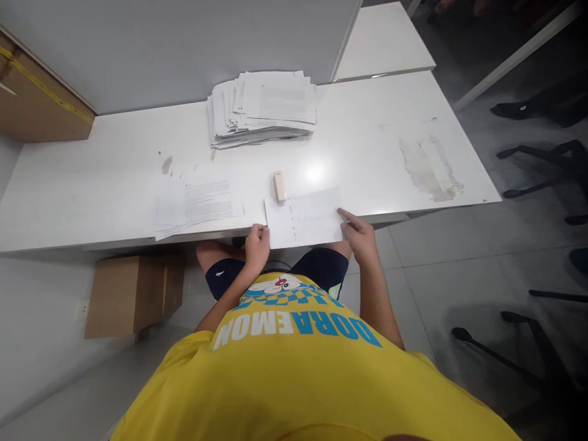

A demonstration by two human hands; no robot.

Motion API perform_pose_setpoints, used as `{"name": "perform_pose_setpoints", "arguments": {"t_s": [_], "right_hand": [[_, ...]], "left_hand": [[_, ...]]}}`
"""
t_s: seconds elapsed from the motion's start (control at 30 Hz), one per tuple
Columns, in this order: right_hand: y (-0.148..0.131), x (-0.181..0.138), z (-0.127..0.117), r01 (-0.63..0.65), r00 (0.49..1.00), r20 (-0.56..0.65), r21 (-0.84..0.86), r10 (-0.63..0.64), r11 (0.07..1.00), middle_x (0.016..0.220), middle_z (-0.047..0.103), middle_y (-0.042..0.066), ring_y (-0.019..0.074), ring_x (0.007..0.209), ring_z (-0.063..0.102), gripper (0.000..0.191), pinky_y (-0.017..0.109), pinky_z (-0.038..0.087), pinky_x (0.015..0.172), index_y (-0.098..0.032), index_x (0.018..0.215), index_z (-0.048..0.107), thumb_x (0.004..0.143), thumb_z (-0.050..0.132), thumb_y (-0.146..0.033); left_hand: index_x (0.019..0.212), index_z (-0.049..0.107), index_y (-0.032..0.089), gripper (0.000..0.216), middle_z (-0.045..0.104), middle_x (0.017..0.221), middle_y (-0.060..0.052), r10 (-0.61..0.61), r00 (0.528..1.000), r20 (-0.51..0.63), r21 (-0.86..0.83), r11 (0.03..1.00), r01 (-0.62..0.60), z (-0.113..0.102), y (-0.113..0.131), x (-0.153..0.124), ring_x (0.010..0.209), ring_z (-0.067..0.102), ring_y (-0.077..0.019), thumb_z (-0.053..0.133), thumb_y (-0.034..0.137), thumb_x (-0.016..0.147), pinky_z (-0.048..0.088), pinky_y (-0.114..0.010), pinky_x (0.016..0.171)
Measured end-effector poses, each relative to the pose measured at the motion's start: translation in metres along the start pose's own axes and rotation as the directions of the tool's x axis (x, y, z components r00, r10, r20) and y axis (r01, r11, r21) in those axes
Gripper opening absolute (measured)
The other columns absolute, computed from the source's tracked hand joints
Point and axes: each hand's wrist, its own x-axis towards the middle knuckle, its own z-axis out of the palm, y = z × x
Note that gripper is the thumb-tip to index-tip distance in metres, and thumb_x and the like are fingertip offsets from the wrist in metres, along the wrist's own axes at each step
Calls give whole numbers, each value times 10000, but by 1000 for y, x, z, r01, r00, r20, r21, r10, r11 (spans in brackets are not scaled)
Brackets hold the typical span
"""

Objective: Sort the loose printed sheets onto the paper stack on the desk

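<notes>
Printed white paper (315, 220) lies across the front edge of the table, its near side sticking out over my lap. My left hand (258, 245) is closed with its fingertips pinched at the paper's left edge. On the opposite edge, my right hand (361, 237) grips the paper, index finger and thumb on the right side and the other fingers partly hidden. A small cream-coloured stapler (279, 186) touches or overlaps the paper's far edge. To the left, a few loose printed sheets (206, 202) lie slightly fanned.
A thick, uneven paper stack (264, 113) stands at the back against the grey partition (184, 49). Worn patches (432, 168) mark the white table (367, 141) on the right. Cardboard boxes sit at the far left (46, 92) and below the table (124, 294). Chair legs (500, 355) stand at right.
</notes>
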Motion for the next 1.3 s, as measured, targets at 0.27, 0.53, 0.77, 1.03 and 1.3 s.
{"name": "perform_pose_setpoints", "arguments": {"t_s": [0.27, 0.53, 0.77, 1.03, 1.3], "right_hand": [[-9, 32, -5, 9, 1000, -17, -53, -10, 999, 901, 710, 43, 188, 808, 590, 494, 431, 504, 909, -195, 1188, 737, 733, 567, -281], [-12, 41, -15, -137, 984, 136, 132, 119, 982, 1283, 689, 84, 275, 1209, 607, 554, 420, 450, 1079, -185, 1214, 720, 688, 698, -356], [-3, 51, -7, -90, 986, 156, 165, 64, 982, 1235, 711, 83, 317, 1198, 635, 497, 468, 482, 1066, -214, 1106, 770, 644, 754, -397], [-23, 25, -5, 361, 908, -182, -118, -377, 925, 1153, 737, 30, 293, 1145, 666, 403, 515, 528, 1024, -316, 1131, 756, 797, 530, -315], [-97, 109, -13, 518, 676, -603, -21, -424, 855, 1184, 717, 70, 292, 1134, 660, 466, 500, 529, 981, -220, 1251, 697, 835, 507, -313]], "left_hand": [[1240, 538, 172, 329, 629, 1246, -137, 562, 816, 138, 344, 745, -571, 30, 66, 54, 1223, 559, -275, 485, 292, 939, 439, -428, 1044], [1154, 655, 155, 305, 539, 1450, -122, 389, 861, 327, 544, 668, -508, 51, 80, 121, 1483, 290, -348, 487, 292, 939, 286, -529, 1211], [1128, 654, 137, 289, 569, 1399, -145, 460, 849, 260, 562, 642, -521, 51, 72, 117, 1450, 333, -389, 561, 266, 886, 288, -568, 1201], [1233, 589, 221, 317, 570, 1420, -99, 510, 848, 146, 266, 805, -530, 33, 71, 119, 1490, 316, -305, 481, 356, 967, 184, -578, 1238], [1487, 370, 201, 565, 268, 1640, -113, 389, 882, 267, 283, 843, -457, 28, 50, 115, 1541, 197, -293, 460, 417, 972, 201, -492, 1258]]}}
